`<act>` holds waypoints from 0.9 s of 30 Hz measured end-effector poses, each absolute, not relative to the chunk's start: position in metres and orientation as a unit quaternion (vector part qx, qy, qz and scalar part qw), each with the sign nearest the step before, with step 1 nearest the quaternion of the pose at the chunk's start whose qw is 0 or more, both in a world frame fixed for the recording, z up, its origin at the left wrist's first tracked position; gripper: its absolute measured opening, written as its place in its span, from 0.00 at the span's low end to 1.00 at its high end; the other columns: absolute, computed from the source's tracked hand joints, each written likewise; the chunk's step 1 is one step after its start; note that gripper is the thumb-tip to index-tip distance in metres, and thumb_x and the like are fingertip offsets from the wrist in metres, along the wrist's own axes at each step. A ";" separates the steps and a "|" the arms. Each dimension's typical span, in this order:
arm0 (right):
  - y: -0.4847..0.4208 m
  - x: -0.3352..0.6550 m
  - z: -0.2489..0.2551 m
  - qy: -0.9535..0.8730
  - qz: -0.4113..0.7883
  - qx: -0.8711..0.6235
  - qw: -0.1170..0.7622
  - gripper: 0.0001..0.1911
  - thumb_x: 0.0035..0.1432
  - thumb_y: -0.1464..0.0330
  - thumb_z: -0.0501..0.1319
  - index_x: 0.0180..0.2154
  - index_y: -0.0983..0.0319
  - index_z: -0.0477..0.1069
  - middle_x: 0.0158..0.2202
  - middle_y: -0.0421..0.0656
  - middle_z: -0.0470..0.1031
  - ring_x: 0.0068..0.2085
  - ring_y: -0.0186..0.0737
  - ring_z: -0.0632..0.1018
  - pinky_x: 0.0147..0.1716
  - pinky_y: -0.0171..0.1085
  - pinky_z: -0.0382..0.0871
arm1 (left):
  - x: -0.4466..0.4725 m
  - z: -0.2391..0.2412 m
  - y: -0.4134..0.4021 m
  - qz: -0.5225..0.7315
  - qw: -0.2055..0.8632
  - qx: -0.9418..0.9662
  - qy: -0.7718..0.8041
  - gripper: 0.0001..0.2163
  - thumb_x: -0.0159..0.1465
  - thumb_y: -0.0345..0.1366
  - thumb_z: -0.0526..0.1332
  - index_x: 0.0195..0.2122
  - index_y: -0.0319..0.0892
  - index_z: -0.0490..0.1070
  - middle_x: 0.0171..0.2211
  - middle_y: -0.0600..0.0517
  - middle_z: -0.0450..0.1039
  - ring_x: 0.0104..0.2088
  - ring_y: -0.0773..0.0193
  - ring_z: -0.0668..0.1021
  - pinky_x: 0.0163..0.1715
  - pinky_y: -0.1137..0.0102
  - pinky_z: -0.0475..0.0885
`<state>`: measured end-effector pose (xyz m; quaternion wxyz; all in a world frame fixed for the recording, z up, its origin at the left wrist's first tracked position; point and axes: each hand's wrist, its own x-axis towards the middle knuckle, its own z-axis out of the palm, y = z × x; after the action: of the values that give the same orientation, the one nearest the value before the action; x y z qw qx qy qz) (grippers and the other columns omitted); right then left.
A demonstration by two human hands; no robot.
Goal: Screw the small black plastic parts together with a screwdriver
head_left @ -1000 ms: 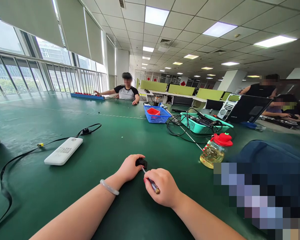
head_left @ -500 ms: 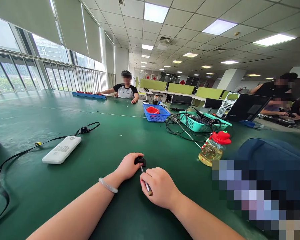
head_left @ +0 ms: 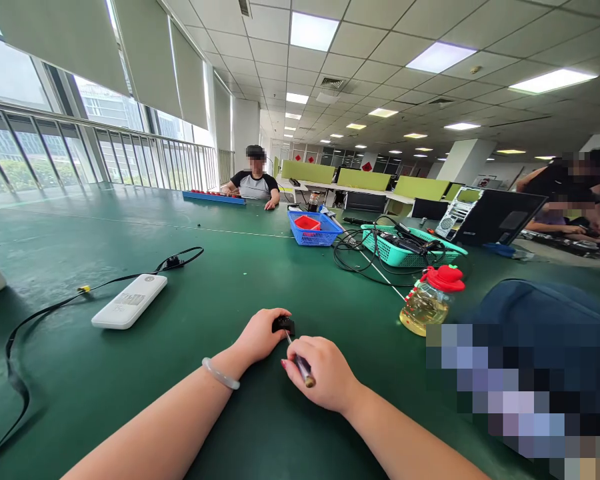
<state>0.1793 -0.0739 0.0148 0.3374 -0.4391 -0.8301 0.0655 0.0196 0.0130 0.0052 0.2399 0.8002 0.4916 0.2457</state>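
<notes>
On the green tabletop (head_left: pixel 220 287), my left hand (head_left: pixel 260 337) pinches a small black part (head_left: pixel 283 324) between thumb and fingers. The part's exact kind is too small to tell. My right hand (head_left: pixel 325 373) is closed around a screwdriver (head_left: pixel 304 370) with a dark handle and a thin metal shaft. Its tip points away from me and meets the near side of the black part, close to my left thumb. A pale bangle (head_left: pixel 221 375) circles my left wrist.
At left lie a white power bank (head_left: pixel 130 302) and a black strap (head_left: pixel 45 310). Rightward stand a red-lidded bottle (head_left: pixel 427 303), a teal basket (head_left: pixel 405 253) of cables and a blue basket (head_left: pixel 316 233). A person (head_left: pixel 254 181) sits across by a blue tray (head_left: pixel 213 197).
The screwdriver's handle end has swung slightly right while its tip stays at the black part. Across the table, the blue tray has slid right, towards the seated person. My view has shifted a little.
</notes>
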 end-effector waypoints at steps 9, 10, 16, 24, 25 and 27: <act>-0.050 0.199 0.003 -0.608 0.336 -0.484 0.531 0.20 0.63 0.52 0.54 0.27 0.60 0.65 0.18 0.34 0.56 0.20 0.32 0.60 0.20 0.33 0.54 | 0.017 0.005 0.014 0.264 0.285 0.787 0.480 0.23 0.56 0.32 0.65 0.54 0.44 0.71 0.48 0.49 0.78 0.50 0.56 0.77 0.55 0.63 0.69; -0.050 0.200 0.003 -0.607 0.337 -0.485 0.532 0.20 0.63 0.52 0.54 0.27 0.60 0.65 0.17 0.34 0.56 0.20 0.32 0.60 0.19 0.33 0.54 | 0.017 0.005 0.015 0.266 0.290 0.785 0.478 0.22 0.56 0.32 0.65 0.53 0.45 0.71 0.48 0.49 0.78 0.50 0.56 0.77 0.55 0.64 0.69; -0.065 0.193 0.016 -0.762 0.197 -0.447 0.425 0.11 0.61 0.63 0.57 0.27 0.60 0.68 0.23 0.37 0.66 0.25 0.33 0.66 0.26 0.33 0.59 | 0.018 0.003 0.016 0.269 0.287 0.784 0.481 0.21 0.54 0.30 0.65 0.51 0.44 0.73 0.49 0.49 0.78 0.50 0.56 0.77 0.55 0.65 0.69; -0.070 0.187 0.013 -0.862 0.089 -0.408 0.288 0.05 0.52 0.68 0.67 0.29 0.60 0.71 0.25 0.36 0.67 0.26 0.32 0.67 0.28 0.32 0.60 | 0.019 0.008 0.013 0.255 0.267 0.789 0.491 0.17 0.55 0.27 0.63 0.46 0.45 0.75 0.44 0.51 0.79 0.45 0.58 0.79 0.49 0.66 0.72; -0.070 0.187 0.014 -0.850 0.107 -0.415 0.307 0.05 0.54 0.68 0.65 0.29 0.60 0.70 0.25 0.37 0.67 0.26 0.32 0.67 0.28 0.32 0.60 | 0.019 0.007 0.014 0.255 0.269 0.789 0.490 0.17 0.55 0.27 0.63 0.46 0.45 0.75 0.44 0.51 0.79 0.45 0.58 0.79 0.49 0.66 0.72; -0.068 0.189 0.016 -0.809 0.164 -0.433 0.361 0.08 0.58 0.65 0.61 0.28 0.60 0.68 0.25 0.37 0.67 0.25 0.32 0.66 0.26 0.32 0.59 | 0.018 0.005 0.015 0.257 0.277 0.788 0.486 0.17 0.55 0.28 0.64 0.47 0.45 0.75 0.44 0.51 0.79 0.46 0.58 0.79 0.50 0.66 0.72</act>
<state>0.1889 -0.0683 0.0164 0.3612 -0.4329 -0.8094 0.1640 0.0183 0.0150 0.0052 0.2773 0.7882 0.4855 0.2570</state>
